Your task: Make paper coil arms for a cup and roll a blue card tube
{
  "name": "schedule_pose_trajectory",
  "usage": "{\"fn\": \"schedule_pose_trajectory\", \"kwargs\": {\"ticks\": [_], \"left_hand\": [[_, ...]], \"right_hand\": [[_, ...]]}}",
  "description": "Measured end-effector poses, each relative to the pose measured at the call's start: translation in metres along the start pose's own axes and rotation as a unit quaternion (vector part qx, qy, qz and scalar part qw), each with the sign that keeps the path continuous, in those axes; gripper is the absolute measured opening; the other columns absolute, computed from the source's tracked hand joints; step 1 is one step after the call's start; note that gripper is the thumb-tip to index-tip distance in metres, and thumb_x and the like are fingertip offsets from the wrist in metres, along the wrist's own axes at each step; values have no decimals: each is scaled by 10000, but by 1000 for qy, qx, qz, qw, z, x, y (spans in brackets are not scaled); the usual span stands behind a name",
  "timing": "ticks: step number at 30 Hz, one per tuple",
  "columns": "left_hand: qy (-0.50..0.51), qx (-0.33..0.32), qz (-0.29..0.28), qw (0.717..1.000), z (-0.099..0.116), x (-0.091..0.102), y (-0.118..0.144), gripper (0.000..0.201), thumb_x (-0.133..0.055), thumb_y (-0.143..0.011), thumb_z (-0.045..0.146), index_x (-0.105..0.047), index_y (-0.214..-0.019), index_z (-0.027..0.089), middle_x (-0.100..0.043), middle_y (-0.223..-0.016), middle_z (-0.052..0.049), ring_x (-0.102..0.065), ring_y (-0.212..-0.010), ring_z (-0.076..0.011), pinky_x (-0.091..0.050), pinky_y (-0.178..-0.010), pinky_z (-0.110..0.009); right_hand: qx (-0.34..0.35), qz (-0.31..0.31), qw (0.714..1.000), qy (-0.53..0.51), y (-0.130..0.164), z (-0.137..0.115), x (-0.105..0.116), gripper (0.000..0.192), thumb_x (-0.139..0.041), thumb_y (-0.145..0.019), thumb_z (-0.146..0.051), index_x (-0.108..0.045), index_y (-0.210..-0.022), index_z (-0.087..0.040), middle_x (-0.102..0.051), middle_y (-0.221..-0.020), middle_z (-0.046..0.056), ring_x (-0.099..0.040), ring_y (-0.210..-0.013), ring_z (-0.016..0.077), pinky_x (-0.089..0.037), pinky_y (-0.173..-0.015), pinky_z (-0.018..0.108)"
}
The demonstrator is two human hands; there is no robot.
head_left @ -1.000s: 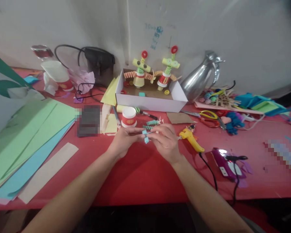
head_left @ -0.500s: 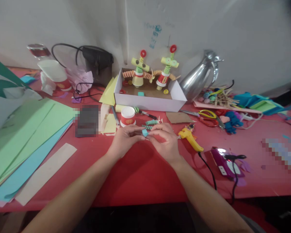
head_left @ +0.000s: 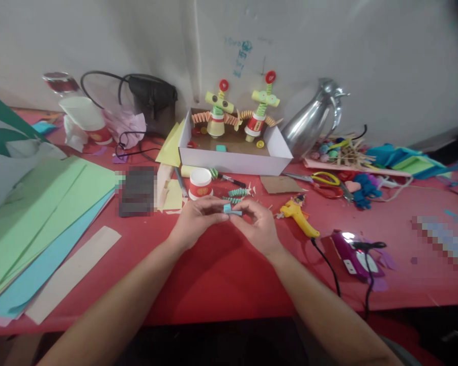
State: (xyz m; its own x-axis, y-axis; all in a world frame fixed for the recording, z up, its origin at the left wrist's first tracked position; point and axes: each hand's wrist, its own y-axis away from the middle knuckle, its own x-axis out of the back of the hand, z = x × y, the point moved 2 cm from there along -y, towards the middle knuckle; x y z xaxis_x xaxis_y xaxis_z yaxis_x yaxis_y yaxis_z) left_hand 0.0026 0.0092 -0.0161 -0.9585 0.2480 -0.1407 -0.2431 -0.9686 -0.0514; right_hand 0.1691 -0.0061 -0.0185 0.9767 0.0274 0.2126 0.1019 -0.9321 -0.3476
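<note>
Paper sits in the middle of my head view: one small blue folded strip (head_left: pixel 227 209), held between the fingertips over the red table (head_left: pixel 221 284). I count two hands on it. The left hand (head_left: pixel 194 223) has thumb and fingers pinched on the folded block; the right hand (head_left: pixel 261 229) has the loose tail gripped between thumb and forefinger. I read the strip's long axis as running sideways, from hand to hand, with the block at its left end and the tail pointing right; any lean towards or away from me I can't tell.

Just beyond the grip lie two green paper springs (head_left: pixel 237 192), with one red-and-white cup (head_left: pixel 201 189) to their left and one black marker (head_left: pixel 232 180) behind. Farther past the grip stands one white box (head_left: pixel 232 161) holding two paper figures (head_left: pixel 217 125). Right of the grip lies one yellow glue gun (head_left: pixel 304 222); one brown card (head_left: pixel 278 184) rests beyond the right hand.
</note>
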Motion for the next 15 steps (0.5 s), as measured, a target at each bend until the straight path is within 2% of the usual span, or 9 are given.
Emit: {"fn": "schedule_pose_trajectory", "kwargs": {"ticks": [5, 9, 15], "left_hand": [[27, 58, -1, 998, -8, 5, -2, 311, -821, -666, 228, -789, -975, 217, -750, -863, -50, -668, -812, -172, -528, -833, -325], [-38, 63, 26, 997, -8, 6, -2, 303, -817, -655, 243, -793, -952, 188, -758, -829, -54, -675, -765, -181, -528, -754, -304], [-70, 25, 45, 996, -5, 4, -1, 344, -785, -679, 218, -771, -1020, 175, -759, -842, -50, -675, -766, -169, -528, -728, -279]], "right_hand": [[-75, -30, 993, -88, -3, 2, 1, 95, -682, -813, -302, -683, -868, -225, -692, -828, 11, -652, -766, 164, -538, -723, 325], [-90, -35, 993, -68, -6, 3, 2, 123, -698, -806, -326, -677, -879, -229, -699, -838, 6, -658, -774, 161, -541, -718, 320], [-33, -21, 999, -25, -5, 5, -2, 122, -686, -835, -299, -682, -940, -238, -730, -889, 17, -688, -821, 169, -568, -763, 336]]}}
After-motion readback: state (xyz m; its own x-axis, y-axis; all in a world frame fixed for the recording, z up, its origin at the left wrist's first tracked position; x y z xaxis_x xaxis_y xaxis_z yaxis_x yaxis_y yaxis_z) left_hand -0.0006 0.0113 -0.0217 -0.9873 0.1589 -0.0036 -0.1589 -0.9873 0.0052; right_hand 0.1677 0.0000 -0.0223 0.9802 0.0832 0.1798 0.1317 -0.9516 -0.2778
